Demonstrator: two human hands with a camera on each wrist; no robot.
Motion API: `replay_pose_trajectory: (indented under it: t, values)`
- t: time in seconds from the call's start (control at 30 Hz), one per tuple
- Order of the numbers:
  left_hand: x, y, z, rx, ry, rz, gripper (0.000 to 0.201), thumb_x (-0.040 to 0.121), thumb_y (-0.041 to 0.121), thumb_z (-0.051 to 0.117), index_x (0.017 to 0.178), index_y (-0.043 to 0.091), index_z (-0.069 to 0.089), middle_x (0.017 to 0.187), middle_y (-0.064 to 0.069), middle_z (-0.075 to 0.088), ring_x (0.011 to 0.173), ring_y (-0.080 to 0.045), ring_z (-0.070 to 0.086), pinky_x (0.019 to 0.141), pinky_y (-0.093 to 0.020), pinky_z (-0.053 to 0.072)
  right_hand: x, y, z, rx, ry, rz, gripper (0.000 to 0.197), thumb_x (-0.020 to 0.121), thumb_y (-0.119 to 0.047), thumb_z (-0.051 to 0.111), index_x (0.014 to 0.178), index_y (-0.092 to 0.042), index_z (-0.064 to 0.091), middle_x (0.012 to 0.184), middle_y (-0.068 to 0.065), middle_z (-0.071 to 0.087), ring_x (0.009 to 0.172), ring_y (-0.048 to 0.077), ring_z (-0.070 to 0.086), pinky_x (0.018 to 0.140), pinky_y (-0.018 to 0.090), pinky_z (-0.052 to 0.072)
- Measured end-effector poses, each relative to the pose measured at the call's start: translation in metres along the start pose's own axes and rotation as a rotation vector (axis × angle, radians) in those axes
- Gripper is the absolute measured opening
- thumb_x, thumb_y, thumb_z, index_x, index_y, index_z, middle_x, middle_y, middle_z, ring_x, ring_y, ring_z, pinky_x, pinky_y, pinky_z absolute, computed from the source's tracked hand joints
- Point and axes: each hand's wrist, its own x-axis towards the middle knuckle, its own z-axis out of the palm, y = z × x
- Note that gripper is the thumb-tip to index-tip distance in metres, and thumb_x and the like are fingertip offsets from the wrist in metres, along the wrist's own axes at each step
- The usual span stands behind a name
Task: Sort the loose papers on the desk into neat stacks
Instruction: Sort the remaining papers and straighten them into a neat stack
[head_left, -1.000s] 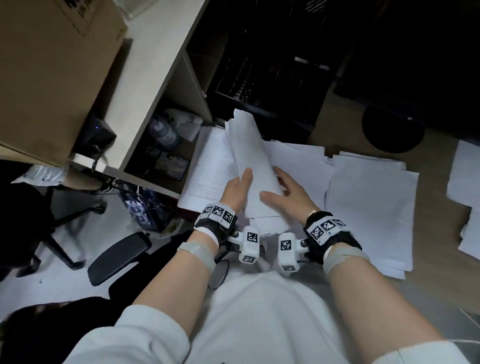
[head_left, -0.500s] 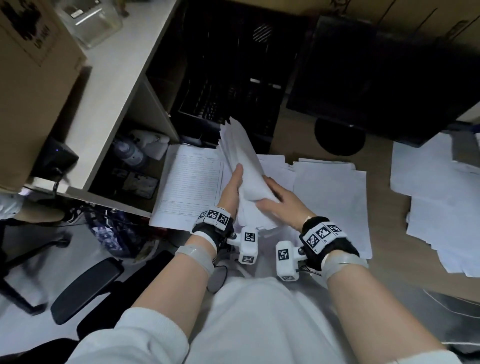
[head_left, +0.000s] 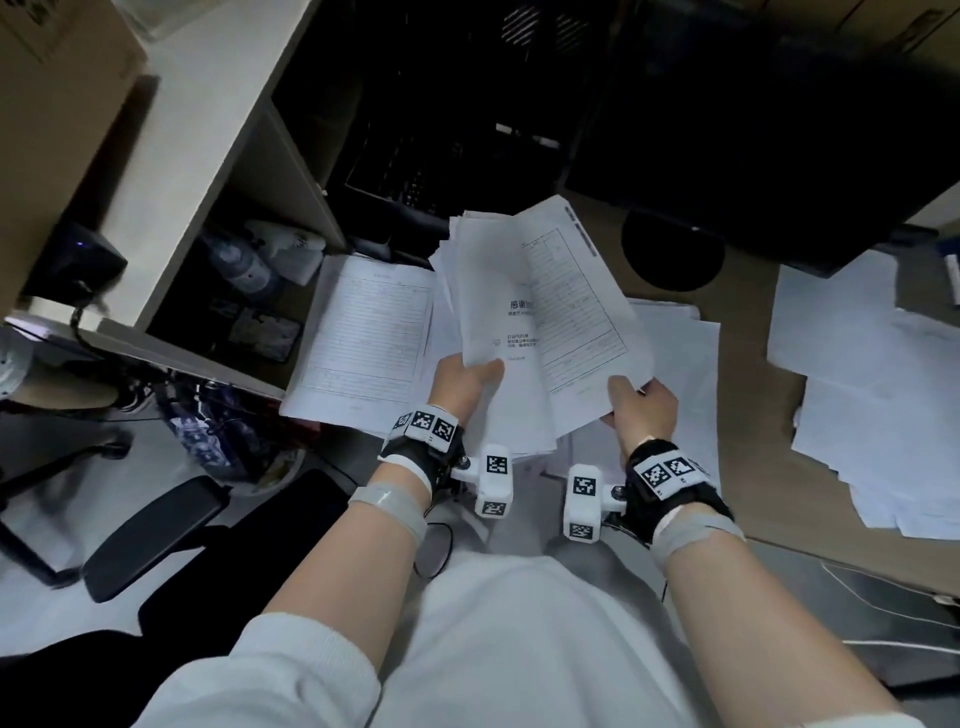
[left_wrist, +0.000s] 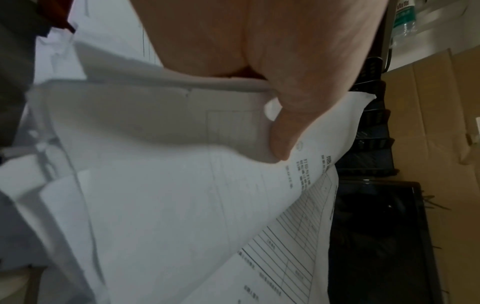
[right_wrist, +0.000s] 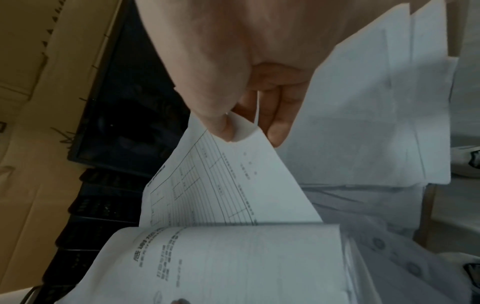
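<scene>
Above our paper-strewn surface (head_left: 748, 332), left hand (head_left: 462, 387) grips the stack (head_left: 493, 291); right hand (head_left: 641, 410) fingers (right_wrist: 279, 123) pinch one form sheet (head_left: 582, 306).

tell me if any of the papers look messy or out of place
Yes. The bundle that the left hand grips is fanned, edges uneven, while the right hand pinches a form sheet splayed off it. The pile on the right lies askew, corners jutting.

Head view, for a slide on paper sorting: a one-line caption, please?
Left hand grips a paper bundle while right hand peels off a form sheet.
</scene>
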Motion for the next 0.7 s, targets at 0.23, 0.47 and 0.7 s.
replay_pose_trajectory:
  t: [0.23,0.47,0.7]
  values:
    - [-0.015,-0.013,0.039,0.029,0.093,0.015,0.01,0.089,0.004,0.065,0.096,0.009,0.07,0.087,-0.007,0.072,0.079,-0.025,0.068,0.075,-0.032,0.057,0.024,0.014,-0.051,-0.194,-0.052,0.024,0.013,0.08,-0.021,0.06,0.078,-0.012,0.07,0.073,0.002,0.072,0.07,0.02,0.071,0.078,0.043,0.061]
    - [-0.039,-0.018,0.044,0.065,0.193,0.009,0.024,0.089,-0.002,0.065,0.112,-0.006,0.069,0.109,-0.021,0.071,0.099,-0.033,0.069,0.089,-0.04,0.056,0.033,0.008,-0.05,-0.254,-0.265,-0.064,0.031,0.086,-0.036,0.066,0.07,-0.01,0.065,0.07,-0.002,0.066,0.067,0.021,0.059,0.067,0.029,0.046]
    - [-0.036,-0.022,-0.022,0.068,0.55,0.012,0.013,0.084,0.015,0.063,0.073,0.021,0.064,0.089,-0.008,0.072,0.088,-0.026,0.067,0.083,-0.034,0.056,0.029,0.002,0.019,-0.493,-0.525,-0.07,0.019,0.077,-0.029,0.065,0.071,-0.013,0.073,0.07,-0.004,0.073,0.068,0.021,0.068,0.068,0.035,0.058]
